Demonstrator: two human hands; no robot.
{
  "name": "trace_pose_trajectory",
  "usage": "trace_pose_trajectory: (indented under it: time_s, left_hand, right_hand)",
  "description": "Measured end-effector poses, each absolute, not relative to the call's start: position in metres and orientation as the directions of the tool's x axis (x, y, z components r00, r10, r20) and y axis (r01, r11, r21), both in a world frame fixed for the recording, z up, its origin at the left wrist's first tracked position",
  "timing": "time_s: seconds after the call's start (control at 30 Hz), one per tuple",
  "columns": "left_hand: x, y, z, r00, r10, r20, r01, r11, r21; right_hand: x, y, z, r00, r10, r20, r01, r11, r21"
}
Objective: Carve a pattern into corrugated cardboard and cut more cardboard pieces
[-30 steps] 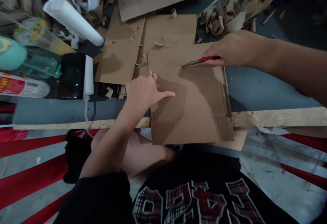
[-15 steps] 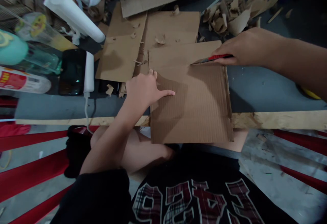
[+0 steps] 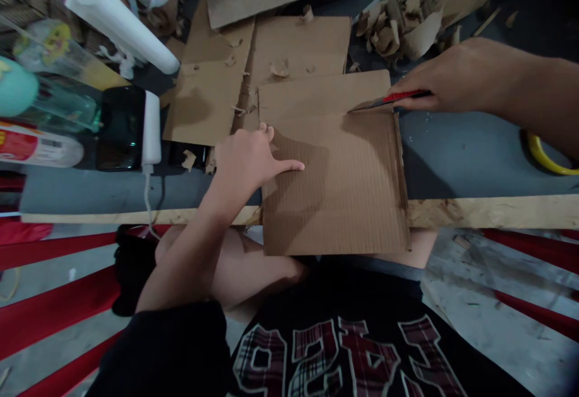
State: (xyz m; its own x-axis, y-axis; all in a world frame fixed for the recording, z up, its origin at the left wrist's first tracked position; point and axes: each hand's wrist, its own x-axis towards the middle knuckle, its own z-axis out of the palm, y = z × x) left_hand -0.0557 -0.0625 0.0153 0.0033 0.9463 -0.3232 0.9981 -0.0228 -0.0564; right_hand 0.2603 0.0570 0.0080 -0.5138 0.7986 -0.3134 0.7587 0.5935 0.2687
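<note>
A brown cardboard sheet (image 3: 344,186) lies on the dark table and sticks out past its wooden front edge. My left hand (image 3: 248,158) rests on the sheet's left side, thumb stretched out to the right and fingers spread from it. My right hand (image 3: 452,80) is closed around a red utility knife (image 3: 402,96) above the sheet's upper right part. The knife's blade points left, with its tip at or just over the cardboard.
Behind the sheet lie more cardboard pieces (image 3: 301,44) and a heap of torn scraps (image 3: 384,29). Bottles, a black phone-like object (image 3: 120,128), a white power strip (image 3: 152,128) and a white roll (image 3: 122,23) stand left. A yellow tape ring (image 3: 543,158) lies right.
My right hand has moved a little to the right with the knife, its tip shifting right along the sheet. My left hand stays on the cardboard. The whole view has shifted slightly.
</note>
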Motion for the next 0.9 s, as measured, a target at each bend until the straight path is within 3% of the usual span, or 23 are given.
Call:
trace_pose_trajectory:
  time_s: [0.33,0.5,0.67,0.8,0.9]
  left_hand:
    - [-0.054,-0.064,0.021,-0.006,0.934,-0.356,0.999,-0.010,-0.041]
    - [-0.054,-0.064,0.022,-0.033,0.925,-0.378,0.999,0.023,-0.032]
    - [-0.052,-0.064,0.025,-0.039,0.920,-0.389,0.998,0.018,-0.058]
    - [-0.053,-0.064,0.022,-0.035,0.937,-0.347,0.998,0.017,-0.054]
    - [-0.054,-0.064,0.019,-0.041,0.943,-0.330,0.999,0.028,-0.045]
  right_hand:
    - [0.302,0.075,-0.016,-0.704,0.697,-0.137,0.668,0.715,0.207]
    - [0.318,0.075,-0.018,-0.664,0.720,-0.203,0.691,0.694,0.199]
    - [0.325,0.070,-0.010,-0.659,0.732,-0.175,0.715,0.681,0.158]
    - [0.323,0.070,-0.003,-0.498,0.819,-0.286,0.797,0.562,0.221]
    - [0.324,0.071,-0.002,-0.523,0.806,-0.277,0.783,0.583,0.218]
